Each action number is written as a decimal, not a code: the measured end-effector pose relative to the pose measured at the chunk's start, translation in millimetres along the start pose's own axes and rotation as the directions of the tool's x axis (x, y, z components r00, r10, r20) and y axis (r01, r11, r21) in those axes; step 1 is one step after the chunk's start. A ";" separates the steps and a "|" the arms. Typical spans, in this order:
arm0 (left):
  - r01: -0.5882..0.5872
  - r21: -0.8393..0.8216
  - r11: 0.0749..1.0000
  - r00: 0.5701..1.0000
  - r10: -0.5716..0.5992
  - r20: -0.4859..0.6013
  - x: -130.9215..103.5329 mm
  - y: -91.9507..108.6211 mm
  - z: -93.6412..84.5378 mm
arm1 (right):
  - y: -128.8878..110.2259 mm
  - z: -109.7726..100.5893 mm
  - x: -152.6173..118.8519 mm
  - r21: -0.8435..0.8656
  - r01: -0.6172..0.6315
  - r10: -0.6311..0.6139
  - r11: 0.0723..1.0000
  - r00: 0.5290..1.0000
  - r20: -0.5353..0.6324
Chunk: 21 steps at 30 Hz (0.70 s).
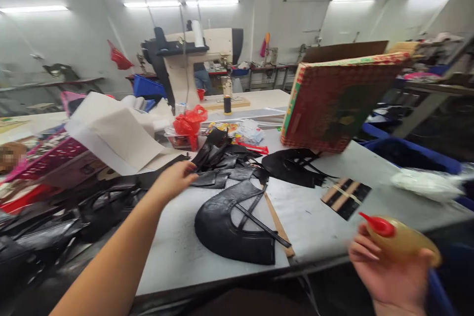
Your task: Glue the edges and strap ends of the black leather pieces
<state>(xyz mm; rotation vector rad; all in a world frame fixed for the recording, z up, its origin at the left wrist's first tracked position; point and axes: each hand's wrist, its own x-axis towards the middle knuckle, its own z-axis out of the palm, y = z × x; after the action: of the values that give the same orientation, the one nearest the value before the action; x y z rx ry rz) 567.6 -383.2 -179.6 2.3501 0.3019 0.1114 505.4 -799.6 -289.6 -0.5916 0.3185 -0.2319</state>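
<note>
My right hand [392, 269] is wrapped round a squeeze bottle [409, 244] with a red nozzle cap and yellowish contents, held tilted past the table's front right edge. My left hand [177, 180] is stretched out over the table, fingers partly extended and apart, with nothing seen in them. It is beside a pile of black leather strips [225, 160]; whether the fingertips touch them I cannot tell. A curved black leather piece [222, 222] with narrow straps lies flat in front of me. Behind it lies a second curved black piece [287, 165].
A large cardboard box [329, 103] stands at the back right, near a banded bundle of striped pieces [346, 197]. More black leather [48, 232] is heaped on the left, below a magenta basket [48, 158] and white sheets [111, 133]. A sewing machine [200, 54] stands behind.
</note>
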 end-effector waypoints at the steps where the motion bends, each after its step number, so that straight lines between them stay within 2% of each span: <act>1: -0.140 0.067 0.988 0.976 0.126 0.178 -17.0 17.3 24.7 | 0.5 3.6 -1.6 0.016 -0.044 0.044 0.999 0.999 -0.032; 2: -0.263 0.122 0.957 0.910 0.204 0.362 -34.9 32.2 48.6 | 1.1 5.8 -2.7 0.031 -0.066 0.067 0.997 0.997 -0.042; 3: -0.374 0.159 0.913 0.819 0.245 0.519 -51.8 44.1 70.5 | 1.8 6.9 -3.8 0.042 -0.082 0.083 0.996 0.996 -0.033; 4: -0.468 0.187 0.864 0.740 0.268 0.617 -66.1 52.9 89.4 | 2.4 7.1 -4.9 0.048 -0.085 0.086 0.995 0.996 -0.012; 6: -0.541 0.270 0.797 0.700 0.249 0.669 -83.2 62.9 116.7 | 3.3 6.4 -7.5 0.053 -0.086 0.084 0.995 0.996 0.040; 8: -0.533 0.311 0.787 0.710 0.217 0.669 -84.3 66.8 129.6 | 3.7 5.5 -10.4 0.052 -0.082 0.078 0.995 0.993 0.087; 10: -0.500 0.291 0.815 0.697 0.180 0.694 -75.7 68.3 131.7 | 4.4 5.2 -12.6 0.040 -0.064 0.059 0.997 0.990 0.132; 12: -0.501 0.227 0.835 0.637 0.179 0.749 -65.2 68.6 128.4 | 6.1 5.7 -13.5 0.031 -0.050 0.044 0.998 0.985 0.166; 15: -0.520 0.055 0.853 0.540 0.278 0.794 -55.2 65.4 124.1 | 11.0 7.1 -12.0 0.049 -0.056 0.047 0.997 0.985 0.166; 16: -0.491 -0.004 0.871 0.532 0.303 0.790 -53.9 63.2 124.1 | 13.2 7.5 -11.3 0.053 -0.061 0.052 0.997 0.986 0.160; 17: -0.442 -0.049 0.896 0.543 0.311 0.780 -53.2 60.7 125.0 | 15.6 8.0 -10.6 0.049 -0.061 0.053 0.997 0.987 0.151; 19: -0.315 -0.097 0.944 0.593 0.275 0.757 -53.4 55.7 128.7 | 20.3 8.7 -10.2 0.017 -0.011 0.009 1.000 0.992 0.128; 21: -0.206 -0.138 0.969 0.632 0.239 0.737 -54.5 52.1 133.7 | 24.4 8.6 -10.9 -0.054 0.097 -0.090 0.994 0.990 0.108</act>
<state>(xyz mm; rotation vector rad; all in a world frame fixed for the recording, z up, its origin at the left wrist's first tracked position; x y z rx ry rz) 546.9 -523.5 -238.2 2.1598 -0.4091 -0.7322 501.4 -772.2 -294.5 -0.6757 0.1960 -0.2813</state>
